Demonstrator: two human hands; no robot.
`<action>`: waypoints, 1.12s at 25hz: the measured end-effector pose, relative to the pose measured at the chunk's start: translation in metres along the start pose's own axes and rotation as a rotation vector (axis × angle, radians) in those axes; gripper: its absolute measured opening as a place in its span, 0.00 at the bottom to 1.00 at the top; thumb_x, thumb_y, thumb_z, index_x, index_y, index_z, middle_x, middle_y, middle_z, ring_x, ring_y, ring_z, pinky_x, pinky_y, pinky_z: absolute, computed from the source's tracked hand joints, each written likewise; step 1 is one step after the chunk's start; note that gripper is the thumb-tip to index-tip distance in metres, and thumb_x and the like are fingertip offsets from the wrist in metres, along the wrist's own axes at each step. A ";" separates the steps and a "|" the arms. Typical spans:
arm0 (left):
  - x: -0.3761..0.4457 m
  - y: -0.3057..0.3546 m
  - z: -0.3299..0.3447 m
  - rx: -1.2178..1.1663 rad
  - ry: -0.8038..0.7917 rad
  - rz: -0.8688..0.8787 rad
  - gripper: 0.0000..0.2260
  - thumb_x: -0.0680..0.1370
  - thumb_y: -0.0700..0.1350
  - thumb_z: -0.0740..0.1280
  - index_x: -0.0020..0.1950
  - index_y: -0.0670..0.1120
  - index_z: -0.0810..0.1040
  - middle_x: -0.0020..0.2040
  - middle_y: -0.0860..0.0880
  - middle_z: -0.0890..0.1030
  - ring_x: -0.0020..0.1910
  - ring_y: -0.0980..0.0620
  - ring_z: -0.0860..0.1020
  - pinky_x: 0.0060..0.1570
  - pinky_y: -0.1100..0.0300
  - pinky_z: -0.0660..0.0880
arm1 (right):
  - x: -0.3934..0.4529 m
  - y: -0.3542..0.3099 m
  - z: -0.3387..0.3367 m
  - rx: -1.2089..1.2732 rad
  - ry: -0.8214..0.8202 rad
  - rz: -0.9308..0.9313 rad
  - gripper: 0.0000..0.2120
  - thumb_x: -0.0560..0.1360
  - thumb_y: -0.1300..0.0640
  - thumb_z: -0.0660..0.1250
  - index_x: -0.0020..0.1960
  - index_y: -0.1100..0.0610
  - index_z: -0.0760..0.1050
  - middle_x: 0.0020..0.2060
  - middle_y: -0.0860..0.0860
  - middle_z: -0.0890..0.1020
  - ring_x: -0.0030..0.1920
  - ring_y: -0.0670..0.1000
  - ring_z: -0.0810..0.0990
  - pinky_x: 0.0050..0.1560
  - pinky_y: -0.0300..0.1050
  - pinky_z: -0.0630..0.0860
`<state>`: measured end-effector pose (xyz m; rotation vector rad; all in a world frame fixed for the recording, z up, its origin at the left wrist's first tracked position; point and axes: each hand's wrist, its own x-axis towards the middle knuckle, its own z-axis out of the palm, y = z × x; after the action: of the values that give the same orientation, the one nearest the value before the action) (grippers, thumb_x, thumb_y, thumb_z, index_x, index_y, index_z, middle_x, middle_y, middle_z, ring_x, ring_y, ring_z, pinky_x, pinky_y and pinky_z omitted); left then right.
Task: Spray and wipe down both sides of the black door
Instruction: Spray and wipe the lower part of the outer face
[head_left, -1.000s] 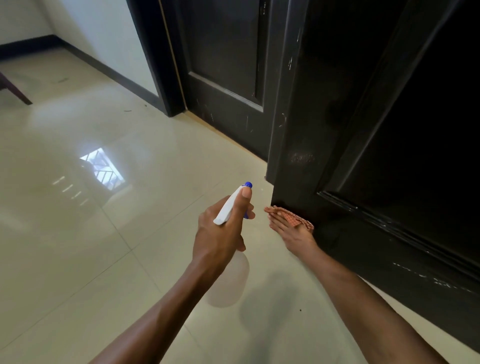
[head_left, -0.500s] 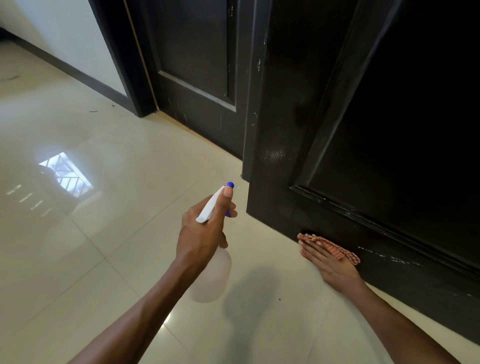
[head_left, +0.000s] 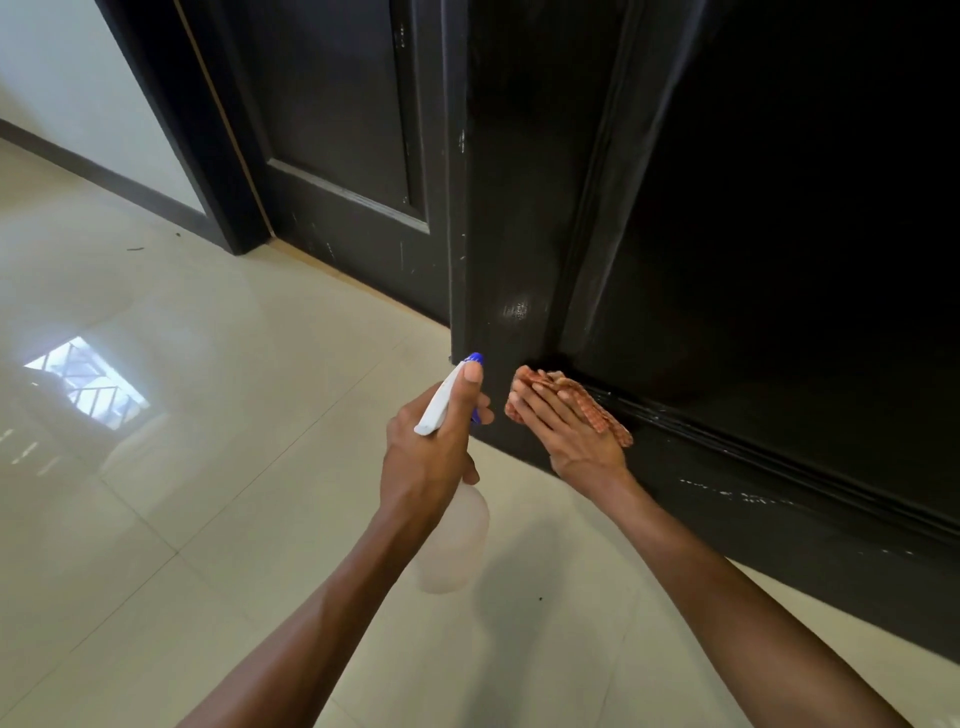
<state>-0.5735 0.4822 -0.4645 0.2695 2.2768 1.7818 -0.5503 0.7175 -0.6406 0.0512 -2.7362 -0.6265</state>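
Note:
The black door (head_left: 727, 260) stands open and fills the right side of the view. My right hand (head_left: 571, 431) presses an orange checked cloth (head_left: 597, 410) flat against the door's lower rail, near its free edge, with straight fingers. My left hand (head_left: 431, 452) grips the neck of a translucent spray bottle (head_left: 457, 540) with a white head and blue nozzle, thumb up along the head. The nozzle points at the door's edge. White streaks mark the bottom rail to the right of the cloth.
A second black door leaf (head_left: 337, 156) and a black frame (head_left: 171, 130) stand behind on the left. Glossy cream floor tiles (head_left: 182, 467) spread to the left and below. A white wall with dark skirting (head_left: 93, 171) runs at far left.
My right hand slid the cloth left and upward along the lower rail, from under the panel back toward the door's edge. The spray bottle came closer to the door edge.

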 end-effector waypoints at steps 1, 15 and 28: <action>0.000 0.001 0.005 -0.007 -0.019 -0.004 0.24 0.74 0.69 0.56 0.42 0.52 0.81 0.40 0.53 0.83 0.26 0.54 0.78 0.27 0.68 0.75 | -0.026 0.012 -0.003 0.003 0.004 0.043 0.42 0.74 0.69 0.60 0.85 0.55 0.50 0.84 0.52 0.45 0.83 0.52 0.41 0.82 0.50 0.36; -0.013 0.012 0.020 -0.008 -0.079 0.030 0.28 0.73 0.69 0.55 0.43 0.48 0.82 0.43 0.54 0.84 0.25 0.53 0.77 0.27 0.68 0.75 | -0.070 0.022 0.002 0.074 -0.165 0.086 0.43 0.72 0.67 0.63 0.84 0.53 0.53 0.84 0.50 0.45 0.83 0.49 0.42 0.80 0.48 0.32; -0.012 0.011 0.046 -0.010 -0.126 -0.007 0.29 0.73 0.69 0.57 0.46 0.46 0.83 0.44 0.52 0.84 0.26 0.54 0.78 0.26 0.65 0.75 | -0.107 0.047 -0.031 0.144 -0.051 0.332 0.36 0.79 0.63 0.56 0.85 0.51 0.48 0.84 0.49 0.46 0.83 0.50 0.45 0.83 0.52 0.45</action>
<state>-0.5486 0.5242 -0.4633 0.3607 2.1786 1.7213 -0.4376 0.7579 -0.6272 -0.3819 -2.7439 -0.3419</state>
